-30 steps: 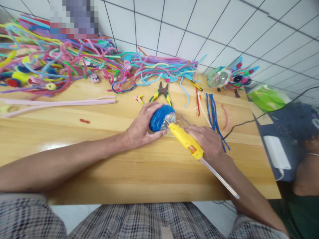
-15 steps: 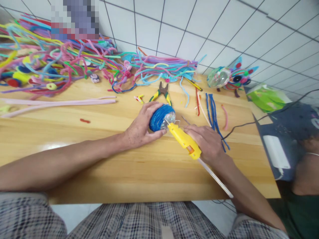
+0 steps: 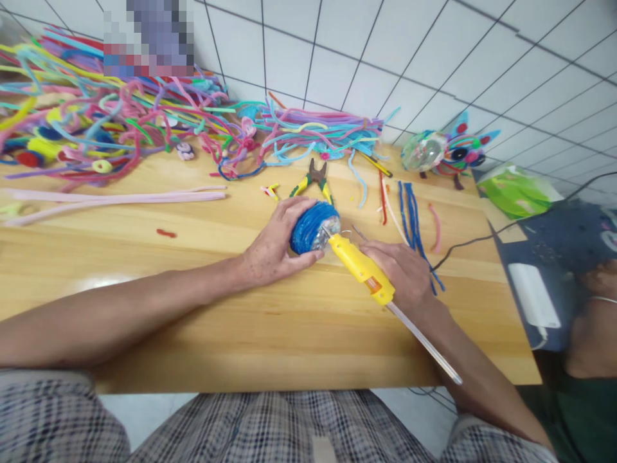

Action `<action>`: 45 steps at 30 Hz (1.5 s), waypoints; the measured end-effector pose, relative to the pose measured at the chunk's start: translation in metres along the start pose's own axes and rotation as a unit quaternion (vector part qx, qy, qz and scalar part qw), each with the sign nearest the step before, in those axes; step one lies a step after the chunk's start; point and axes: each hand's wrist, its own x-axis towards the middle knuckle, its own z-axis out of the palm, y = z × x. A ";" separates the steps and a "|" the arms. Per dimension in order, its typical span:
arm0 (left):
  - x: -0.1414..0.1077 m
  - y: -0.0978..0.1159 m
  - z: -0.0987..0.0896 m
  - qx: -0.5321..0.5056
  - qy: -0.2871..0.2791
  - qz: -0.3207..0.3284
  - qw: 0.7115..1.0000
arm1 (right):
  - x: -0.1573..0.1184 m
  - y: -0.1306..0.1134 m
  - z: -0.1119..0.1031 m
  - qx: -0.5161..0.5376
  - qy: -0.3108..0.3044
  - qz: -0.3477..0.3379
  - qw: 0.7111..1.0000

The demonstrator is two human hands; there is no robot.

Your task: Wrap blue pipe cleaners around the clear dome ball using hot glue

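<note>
My left hand (image 3: 272, 247) is wrapped round a ball (image 3: 308, 231) covered in blue pipe cleaner, with a clear, shiny end facing right. In my right hand (image 3: 400, 267) is a yellow hot glue gun (image 3: 359, 263), its nozzle at the ball's clear end; whether it touches I cannot tell. A clear glue stick (image 3: 427, 344) sticks out of the gun's rear. Pliers (image 3: 315, 177) with yellow and green handles lie just beyond the ball. Blue pipe cleaners (image 3: 412, 215) lie beyond my right hand.
Heaped colourful pipe cleaners (image 3: 120, 128) cover the table's back left, and a bundle (image 3: 322, 132) lies at back centre. A decorated animal figure (image 3: 448, 151) stands back right. A black cord (image 3: 467, 244) runs right from my right hand. Another person's arm (image 3: 592, 328) is at the right edge.
The glue gun has shifted slightly to the right and down, its glue stick end swinging the same way. My left hand still holds the ball almost in place.
</note>
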 end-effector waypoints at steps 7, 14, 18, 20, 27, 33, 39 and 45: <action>0.000 -0.001 0.002 0.003 0.003 0.004 1.000 | 0.001 0.000 -0.001 0.007 -0.009 -0.013 1.000; 0.000 0.000 0.001 0.003 0.001 0.007 1.000 | 0.003 -0.002 -0.001 0.006 0.002 -0.008 1.000; 0.000 0.000 -0.001 0.007 -0.004 0.009 1.000 | 0.004 -0.002 0.000 0.002 0.010 -0.010 1.000; 0.000 0.000 0.000 0.004 -0.001 0.015 1.000 | 0.003 -0.001 0.001 0.004 0.012 -0.008 1.000; 0.000 0.000 0.003 0.000 0.002 0.011 1.000 | 0.001 -0.001 0.002 0.018 0.000 -0.014 1.000; 0.000 0.000 0.001 -0.001 0.000 0.010 1.000 | 0.004 -0.003 0.001 0.003 0.009 -0.009 1.000; 0.000 0.000 0.001 -0.002 0.001 0.006 1.000 | 0.001 -0.001 0.004 0.006 0.017 -0.007 1.000; 0.000 0.000 0.002 -0.002 0.003 0.012 1.000 | 0.003 -0.001 0.001 0.012 0.002 -0.018 1.000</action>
